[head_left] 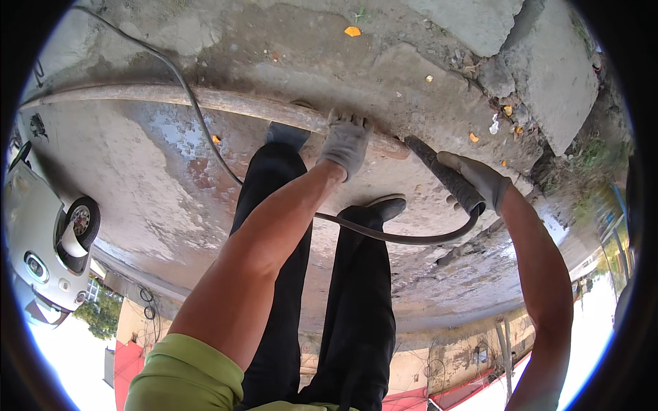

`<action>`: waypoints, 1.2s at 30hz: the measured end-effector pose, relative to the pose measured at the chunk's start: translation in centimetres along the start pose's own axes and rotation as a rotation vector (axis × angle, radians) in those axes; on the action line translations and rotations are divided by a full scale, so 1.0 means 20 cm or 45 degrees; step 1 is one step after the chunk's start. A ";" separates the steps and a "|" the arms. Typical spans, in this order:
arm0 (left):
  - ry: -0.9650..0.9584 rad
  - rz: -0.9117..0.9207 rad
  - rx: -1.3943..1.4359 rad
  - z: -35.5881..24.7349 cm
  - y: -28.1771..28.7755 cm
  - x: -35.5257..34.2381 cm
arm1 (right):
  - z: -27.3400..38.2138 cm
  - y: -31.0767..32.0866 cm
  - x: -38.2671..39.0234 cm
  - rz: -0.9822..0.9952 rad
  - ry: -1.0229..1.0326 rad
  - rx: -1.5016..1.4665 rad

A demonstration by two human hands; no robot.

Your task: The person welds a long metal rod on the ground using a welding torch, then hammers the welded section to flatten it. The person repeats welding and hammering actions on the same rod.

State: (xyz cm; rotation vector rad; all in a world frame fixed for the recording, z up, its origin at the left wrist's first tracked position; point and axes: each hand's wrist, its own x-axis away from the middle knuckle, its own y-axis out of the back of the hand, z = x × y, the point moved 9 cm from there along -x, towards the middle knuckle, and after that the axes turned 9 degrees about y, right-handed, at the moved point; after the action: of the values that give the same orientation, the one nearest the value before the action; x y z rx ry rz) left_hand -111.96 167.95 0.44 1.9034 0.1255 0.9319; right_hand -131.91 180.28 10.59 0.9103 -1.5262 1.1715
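Observation:
A long, pale, wood-like pole [240,103] runs from the far left to the middle, just beyond my feet. My left hand [348,140], in a grey glove, is closed over it near its right end. In my gloved right hand [473,172] is a thick, dark, rough-surfaced cylinder [439,166], tilted with its far end beside the pole's tip. Whether the two touch I cannot tell. From the cylinder's near end a black cable [411,239] curves left, passes behind my legs and crosses the pole. The fingers of my right hand are partly hidden behind the cylinder.
My dark shoes [389,205] stand on worn, patchy concrete ground [205,240]. Broken concrete slabs [555,82] with litter and a gap between them lie at the far right. A white vehicle [48,233] is parked at the left. Orange scraps [352,31] are scattered about.

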 end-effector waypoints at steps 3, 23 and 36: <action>-0.047 0.084 0.048 -0.01 0.03 0.00 | 0.00 0.10 0.06 -0.173 0.314 -0.064; 0.108 0.337 0.134 0.72 0.76 0.54 | 0.14 -0.16 0.56 -0.818 0.747 0.721; 0.004 0.485 -0.307 0.51 0.14 -0.05 | 0.16 -0.13 0.52 -0.838 0.880 0.677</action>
State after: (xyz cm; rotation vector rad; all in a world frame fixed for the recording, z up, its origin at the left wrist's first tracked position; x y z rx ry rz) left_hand -106.77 158.68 -0.25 1.7293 -0.3455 1.1453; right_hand -132.96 176.47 21.12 1.0791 -0.3096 1.2158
